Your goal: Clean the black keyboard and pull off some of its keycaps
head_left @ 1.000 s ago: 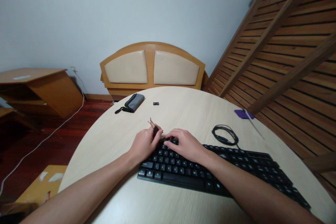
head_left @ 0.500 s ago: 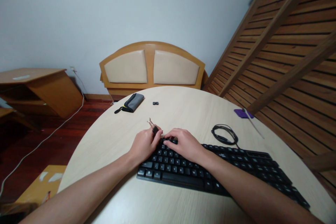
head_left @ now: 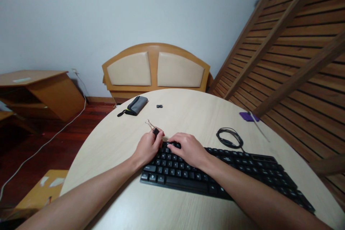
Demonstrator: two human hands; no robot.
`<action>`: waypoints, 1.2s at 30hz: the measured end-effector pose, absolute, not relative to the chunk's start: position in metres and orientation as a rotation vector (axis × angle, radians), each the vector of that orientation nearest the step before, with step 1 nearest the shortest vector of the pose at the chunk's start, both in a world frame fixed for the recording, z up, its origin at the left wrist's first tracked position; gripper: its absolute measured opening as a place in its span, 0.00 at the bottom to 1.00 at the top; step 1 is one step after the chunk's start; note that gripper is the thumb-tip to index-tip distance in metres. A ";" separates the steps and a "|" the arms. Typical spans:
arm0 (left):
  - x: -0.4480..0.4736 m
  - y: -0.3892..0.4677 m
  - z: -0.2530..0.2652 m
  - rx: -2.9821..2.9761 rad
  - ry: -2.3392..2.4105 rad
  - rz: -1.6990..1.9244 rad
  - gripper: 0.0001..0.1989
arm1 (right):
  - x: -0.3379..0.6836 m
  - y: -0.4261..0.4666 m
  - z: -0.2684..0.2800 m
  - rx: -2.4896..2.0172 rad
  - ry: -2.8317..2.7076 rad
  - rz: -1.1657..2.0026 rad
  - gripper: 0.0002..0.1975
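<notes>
A black keyboard (head_left: 185,183) lies slantwise on the round table. Above its far left corner, my left hand (head_left: 148,146) is closed around the black handle of a wire keycap puller (head_left: 155,132), whose thin prongs point up and away to the left. My right hand (head_left: 188,147) rests over the keyboard's upper left keys. Its thumb is on the keys and its curled fingers are at the far edge; the fingertips are partly hidden. Two small black keycaps (head_left: 159,106) sit together farther back on the table.
A grey and black pouch (head_left: 137,105) with a strap lies at the back left of the table (head_left: 188,111). The coiled black cable (head_left: 229,138) lies behind the keyboard. At the right edge is a purple item (head_left: 249,116) with a thin pale stick across it.
My left hand has moved slightly left with the keycap puller, whose prongs now tilt farther left. My right hand has stayed nearly in place on the keyboard.
</notes>
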State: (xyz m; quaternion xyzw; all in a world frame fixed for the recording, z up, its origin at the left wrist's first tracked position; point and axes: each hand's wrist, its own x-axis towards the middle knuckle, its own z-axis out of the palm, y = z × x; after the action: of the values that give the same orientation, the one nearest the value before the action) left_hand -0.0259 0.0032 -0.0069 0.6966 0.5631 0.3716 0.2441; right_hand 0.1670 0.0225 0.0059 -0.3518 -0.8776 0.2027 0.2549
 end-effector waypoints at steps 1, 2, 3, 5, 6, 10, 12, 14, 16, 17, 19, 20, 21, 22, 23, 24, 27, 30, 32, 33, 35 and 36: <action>-0.026 0.004 -0.008 1.894 1.531 1.022 0.20 | 0.167 0.023 0.006 -0.946 -2.376 0.551 0.06; -0.026 0.004 -0.008 1.881 1.520 1.038 0.19 | 0.167 0.023 0.005 -0.940 -2.362 0.557 0.06; -0.027 0.005 -0.009 1.859 1.501 1.062 0.19 | 0.167 0.023 0.005 -0.937 -2.341 0.567 0.06; -0.027 0.007 -0.011 1.805 1.448 1.122 0.17 | 0.167 0.022 0.003 -0.938 -2.289 0.599 0.06; -0.027 0.007 -0.011 1.778 1.424 1.152 0.16 | 0.167 0.022 0.003 -0.939 -2.261 0.618 0.06; -0.029 0.010 -0.010 1.738 1.430 1.196 0.16 | 0.170 0.025 0.003 -0.974 -2.179 0.657 0.06; -0.029 0.011 -0.009 1.756 1.469 1.187 0.16 | 0.171 0.031 0.006 -1.023 -2.156 0.657 0.07; -0.029 0.012 -0.009 1.804 1.496 1.162 0.16 | 0.172 0.042 0.012 -1.083 -2.170 0.626 0.07; -0.028 0.012 -0.009 1.861 1.513 1.119 0.15 | 0.170 0.058 0.018 -1.157 -2.222 0.540 0.08; -0.028 0.012 -0.009 1.883 1.519 1.094 0.15 | 0.167 0.067 0.020 -1.205 -2.251 0.480 0.09; -0.028 0.012 -0.009 1.906 1.531 1.056 0.15 | 0.160 0.087 0.024 -1.304 -2.323 0.361 0.12; -0.028 0.011 -0.009 1.909 1.534 1.044 0.15 | 0.156 0.097 0.025 -1.339 -2.337 0.330 0.12; -0.028 0.011 -0.009 1.913 1.533 1.034 0.15 | 0.151 0.107 0.025 -1.368 -2.346 0.310 0.13; -0.028 0.011 -0.009 1.920 1.532 1.025 0.15 | 0.146 0.117 0.025 -1.396 -2.352 0.290 0.13; -0.029 0.011 -0.009 1.930 1.532 1.014 0.15 | 0.141 0.127 0.025 -1.428 -2.355 0.271 0.13; -0.029 0.011 -0.008 1.941 1.533 1.003 0.15 | 0.135 0.136 0.024 -1.462 -2.357 0.251 0.13; -0.029 0.012 -0.009 1.965 1.543 0.988 0.16 | 0.121 0.159 0.022 -1.568 -2.363 0.195 0.12; -0.029 0.012 -0.009 1.968 1.546 0.992 0.15 | 0.109 0.175 0.019 -1.655 -2.381 0.159 0.12; -0.029 0.013 -0.009 1.968 1.546 0.992 0.16 | 0.102 0.182 0.017 -1.698 -2.396 0.141 0.14; -0.029 0.013 -0.009 1.968 1.545 0.991 0.16 | 0.099 0.184 0.016 -1.716 -2.401 0.134 0.16; -0.028 0.013 -0.008 1.969 1.541 0.988 0.16 | 0.095 0.189 0.015 -1.743 -2.409 0.121 0.17; -0.028 0.012 -0.008 1.970 1.541 0.985 0.16 | 0.094 0.192 0.014 -1.753 -2.410 0.115 0.17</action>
State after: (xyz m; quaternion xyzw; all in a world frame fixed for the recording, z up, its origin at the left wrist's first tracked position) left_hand -0.0284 0.0123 -0.0081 0.7140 0.5587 0.3572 0.2248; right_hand 0.0938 0.1916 0.0140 -0.5860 -0.8055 0.0386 0.0797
